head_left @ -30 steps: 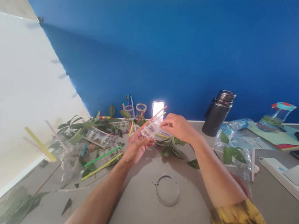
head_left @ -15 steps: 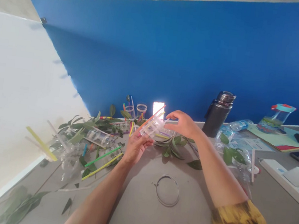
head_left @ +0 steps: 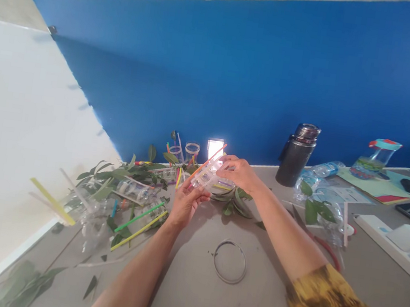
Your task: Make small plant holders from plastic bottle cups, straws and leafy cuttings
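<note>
Dark steel bottle (head_left: 297,155), wire hoop (head_left: 229,261), teal-lidded glass jar (head_left: 375,165), black smartphone (head_left: 409,212)

My grey tabletop (head_left: 190,292): thin grey wire ring (head_left: 227,282) before me, loose green and yellow plastic straws (head_left: 139,217), glossy green leaf sprigs (head_left: 238,203), dark steel flask (head_left: 296,155) upright, crushed clear plastic bottle (head_left: 318,171).

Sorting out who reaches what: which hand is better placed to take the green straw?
The left hand, probably: it sits nearer the green straw, though it is holding the clear plastic piece. The right hand lies farther off, on the piece's far side.
</note>
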`<state>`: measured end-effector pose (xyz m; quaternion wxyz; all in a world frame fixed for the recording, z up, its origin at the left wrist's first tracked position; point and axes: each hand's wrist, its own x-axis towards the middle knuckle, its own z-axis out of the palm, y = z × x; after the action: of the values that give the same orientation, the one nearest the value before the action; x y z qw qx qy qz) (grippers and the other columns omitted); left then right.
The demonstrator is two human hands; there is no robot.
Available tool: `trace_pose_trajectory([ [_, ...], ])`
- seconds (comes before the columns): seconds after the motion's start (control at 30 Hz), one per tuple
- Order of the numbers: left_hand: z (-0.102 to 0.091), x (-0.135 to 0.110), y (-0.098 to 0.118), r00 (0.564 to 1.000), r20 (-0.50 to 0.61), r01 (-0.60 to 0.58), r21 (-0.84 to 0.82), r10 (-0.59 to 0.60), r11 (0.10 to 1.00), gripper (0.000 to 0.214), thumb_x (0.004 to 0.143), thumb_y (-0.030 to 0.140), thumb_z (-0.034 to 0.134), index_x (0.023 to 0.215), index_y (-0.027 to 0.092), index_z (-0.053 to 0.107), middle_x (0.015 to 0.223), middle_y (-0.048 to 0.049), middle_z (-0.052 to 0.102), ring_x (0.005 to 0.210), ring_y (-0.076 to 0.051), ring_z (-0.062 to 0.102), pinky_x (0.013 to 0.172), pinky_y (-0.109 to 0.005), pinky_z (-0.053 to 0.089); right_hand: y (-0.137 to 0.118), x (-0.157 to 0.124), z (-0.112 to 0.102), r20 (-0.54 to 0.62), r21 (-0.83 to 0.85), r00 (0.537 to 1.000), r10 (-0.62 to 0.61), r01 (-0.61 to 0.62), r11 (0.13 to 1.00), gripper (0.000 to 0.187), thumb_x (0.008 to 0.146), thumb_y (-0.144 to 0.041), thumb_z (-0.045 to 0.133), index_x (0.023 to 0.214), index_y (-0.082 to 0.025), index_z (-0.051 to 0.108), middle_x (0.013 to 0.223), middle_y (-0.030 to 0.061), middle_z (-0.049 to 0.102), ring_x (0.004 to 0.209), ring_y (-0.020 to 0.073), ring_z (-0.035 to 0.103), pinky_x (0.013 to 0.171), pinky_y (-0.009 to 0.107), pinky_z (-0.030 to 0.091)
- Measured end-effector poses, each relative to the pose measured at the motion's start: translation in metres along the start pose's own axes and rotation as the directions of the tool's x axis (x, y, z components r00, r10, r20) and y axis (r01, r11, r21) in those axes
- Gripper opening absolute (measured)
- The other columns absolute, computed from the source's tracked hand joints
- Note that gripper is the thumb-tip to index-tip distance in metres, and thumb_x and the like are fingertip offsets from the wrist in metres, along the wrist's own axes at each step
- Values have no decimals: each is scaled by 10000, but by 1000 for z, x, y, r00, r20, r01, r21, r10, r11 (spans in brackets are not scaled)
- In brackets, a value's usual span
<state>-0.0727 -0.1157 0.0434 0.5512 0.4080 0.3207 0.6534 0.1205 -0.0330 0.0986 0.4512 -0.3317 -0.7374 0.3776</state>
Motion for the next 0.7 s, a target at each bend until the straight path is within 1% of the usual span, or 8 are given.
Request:
trace_pose_trajectory([
  [0.17, -2, -3, -3, 1000, -8, 29, 19, -28, 999, 769, 682, 383, 892, 1363, 218, 574, 1046, -72, 746, 785, -253, 765, 722, -375, 597, 6, 1, 6, -8, -41, 1000, 4, -5, 999, 253, 743, -449, 823, 738, -201, 775, 1232, 89, 715, 1070, 258, 674, 939, 381, 483],
  [0.3, -4, -4, -2, 998, -49, 43, 13, -43, 999, 1029, 703, 374, 876, 1567, 308, 320, 1129, -82, 735, 844, -275, 771, 783, -421, 589, 5, 0, 6, -5, -51, 1000, -25, 25, 998, 264, 761, -457, 807, 753, -197, 767, 1181, 84, 737, 1045, 256, 680, 944, 380, 473],
  [0.33, -4, -4, -2, 998, -46, 45, 13, -44, 999, 1046, 703, 374, 877, 1575, 312, 302, 1127, -84, 736, 862, -279, 770, 793, -425, 587, 4, 0, 5, -4, -52, 999, -36, 36, 998, 264, 764, -457, 805, 752, -196, 764, 1163, 83, 740, 1027, 251, 683, 937, 377, 476],
  [0.37, -4, -4, -1, 999, -29, 47, 15, -46, 999, 1019, 701, 380, 877, 1559, 299, 335, 1121, -88, 738, 881, -285, 767, 797, -426, 587, 3, 0, 5, -1, -53, 999, -45, 45, 998, 264, 767, -455, 803, 751, -195, 761, 1150, 83, 742, 1007, 246, 686, 928, 375, 480],
  [0.47, -2, -5, 1, 996, 64, 58, 10, -59, 998, 821, 716, 427, 859, 1436, 252, 506, 1139, -104, 733, 954, -303, 752, 804, -428, 593, -1, 0, 5, 2, -67, 998, -62, 62, 996, 262, 780, -447, 791, 736, -192, 745, 1149, 87, 739, 980, 236, 690, 905, 367, 494],
  [0.53, 1, -5, 1, 996, 74, 57, 11, -58, 998, 768, 713, 443, 862, 1385, 243, 550, 1143, -103, 729, 959, -296, 746, 794, -423, 597, -3, -1, 7, 2, -81, 998, -70, 70, 994, 263, 782, -442, 788, 721, -191, 736, 1150, 92, 737, 986, 238, 690, 900, 366, 503],
  [0.6, 3, -5, 0, 999, 14, 43, 55, -44, 998, 760, 682, 430, 893, 1343, 231, 576, 1120, -92, 727, 882, -257, 746, 753, -390, 595, -6, -1, 9, 23, -91, 997, -69, 71, 993, 250, 772, -431, 796, 719, -194, 735, 1132, 92, 742, 997, 245, 691, 893, 366, 510],
  [0.7, 5, -4, -1, 995, -103, 22, 123, -9, 992, 725, 638, 404, 927, 1262, 212, 613, 1052, -62, 725, 734, -181, 718, 695, -335, 574, -8, -3, 11, 104, -60, 993, -53, 59, 996, 254, 774, -450, 800, 749, -202, 750, 1146, 87, 745, 1046, 260, 686, 894, 368, 517],
])
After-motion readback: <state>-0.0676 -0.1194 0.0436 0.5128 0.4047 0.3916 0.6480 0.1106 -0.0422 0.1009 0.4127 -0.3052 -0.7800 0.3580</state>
